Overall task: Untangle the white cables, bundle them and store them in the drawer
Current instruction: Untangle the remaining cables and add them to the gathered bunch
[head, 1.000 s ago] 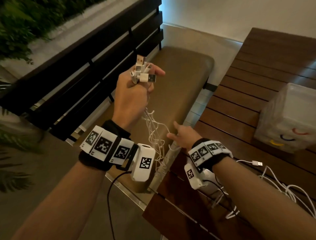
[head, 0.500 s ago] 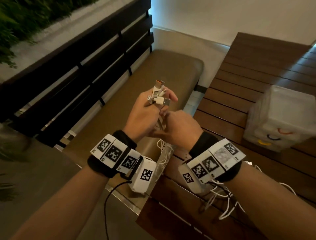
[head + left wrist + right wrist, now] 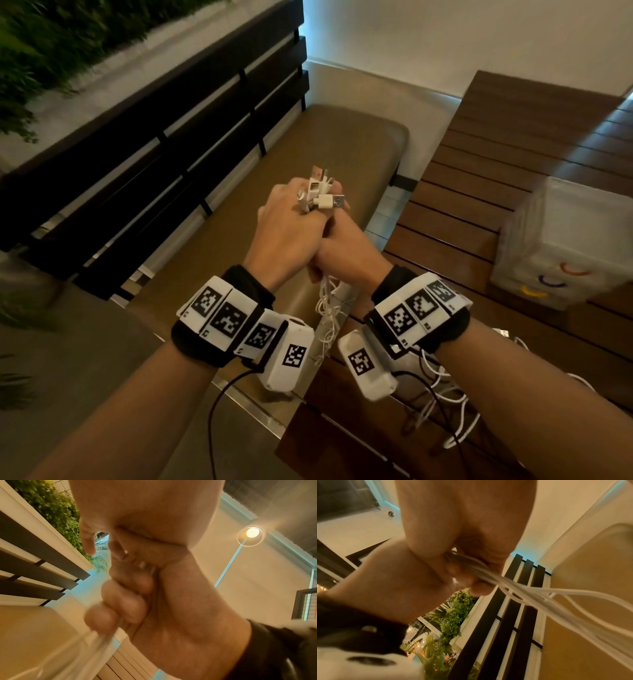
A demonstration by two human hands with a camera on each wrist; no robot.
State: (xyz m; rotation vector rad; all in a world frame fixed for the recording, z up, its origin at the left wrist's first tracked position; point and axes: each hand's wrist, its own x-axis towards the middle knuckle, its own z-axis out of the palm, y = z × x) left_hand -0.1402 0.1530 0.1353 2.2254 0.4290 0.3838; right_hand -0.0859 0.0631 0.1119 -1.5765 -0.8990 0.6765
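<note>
My left hand (image 3: 291, 233) grips the gathered plug ends (image 3: 320, 193) of the white cables (image 3: 329, 308), fingers curled round them so the connectors stick up above the knuckles. A second ago my right hand (image 3: 346, 260) was low and well apart from it, reaching down among the loose strands. Now it has come up and sits pressed against the left, just below it. In the right wrist view its fingers (image 3: 476, 586) are closed round a sheaf of strands that fan out and trail downward. The left wrist view is blurred, so I can only say the grip there looks tight.

The rest of the cables hang between my wrists and spill onto the wooden tabletop (image 3: 513, 171) at its near edge, beneath my right forearm.

I read this as the strands now being collected in one run: plugs aligned, tails ready to be drawn straight and coiled. The tails on the near edge look tangled to me, so bundling is not finished. The small drawer unit (image 3: 565, 246) stands toward the tabletop's right edge, its drawers apparently closed.
</note>
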